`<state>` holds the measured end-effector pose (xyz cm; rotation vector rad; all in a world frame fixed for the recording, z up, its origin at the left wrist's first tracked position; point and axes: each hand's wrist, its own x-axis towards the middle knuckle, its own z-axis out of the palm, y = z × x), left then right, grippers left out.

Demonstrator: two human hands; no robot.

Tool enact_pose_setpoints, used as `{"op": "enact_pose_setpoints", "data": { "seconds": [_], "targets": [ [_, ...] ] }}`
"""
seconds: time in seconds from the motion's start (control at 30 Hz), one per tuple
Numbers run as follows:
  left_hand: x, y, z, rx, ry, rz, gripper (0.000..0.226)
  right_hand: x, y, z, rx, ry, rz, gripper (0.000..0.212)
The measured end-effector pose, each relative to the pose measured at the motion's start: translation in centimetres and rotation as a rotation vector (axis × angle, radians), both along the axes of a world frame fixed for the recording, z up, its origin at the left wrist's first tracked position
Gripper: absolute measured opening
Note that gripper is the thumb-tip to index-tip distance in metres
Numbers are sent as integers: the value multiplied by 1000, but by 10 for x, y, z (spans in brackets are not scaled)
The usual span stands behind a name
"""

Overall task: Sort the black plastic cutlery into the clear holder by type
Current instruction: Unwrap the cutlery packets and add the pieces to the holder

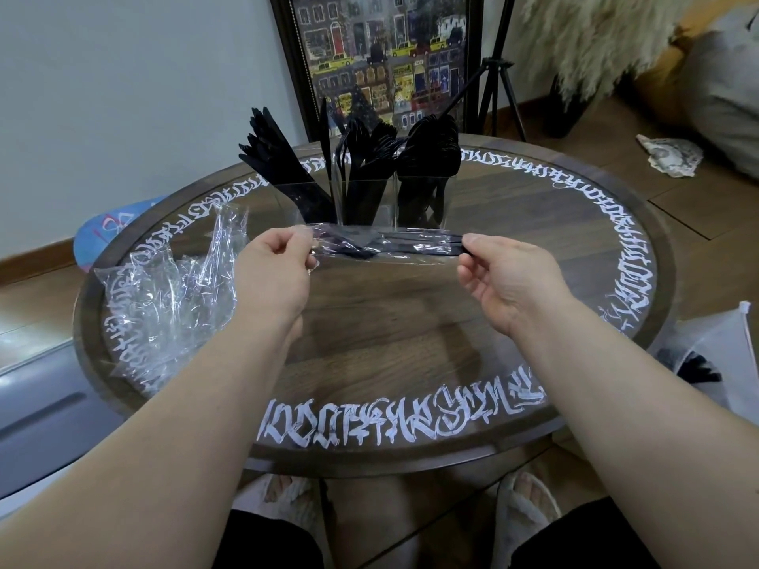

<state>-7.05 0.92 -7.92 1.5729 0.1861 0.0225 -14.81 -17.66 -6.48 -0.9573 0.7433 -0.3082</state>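
- Both arms are bare from the bottom edge of the view to the hands; no sleeves show.
- No watch or bracelet at either wrist.
- Left hand [273, 273]: a thin ring seems to sit on one finger, too small to be sure.
- Right hand [507, 277]: no ring shows.
- Black shorts [263, 542] cover both thighs; knees bare.
- Pale fluffy slippers [523, 511], open-toed with the toes showing, seen through the glass tabletop [369, 330].
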Motion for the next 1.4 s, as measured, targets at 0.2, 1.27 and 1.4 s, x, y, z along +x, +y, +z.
{"op": "enact_pose_setpoints", "data": {
  "seconds": [0.2, 1.27, 1.4],
  "targets": [
    [3, 9, 6, -218, 142, 70, 35, 0, -5, 0, 5, -11, -34, 13],
    [1, 52, 23, 899, -244, -19, 28, 5, 21, -3, -48, -44, 2, 10],
    [-19, 12, 21, 471, -10, -343, 32, 4, 32, -3, -50, -83, 110, 13]
  ]
}}
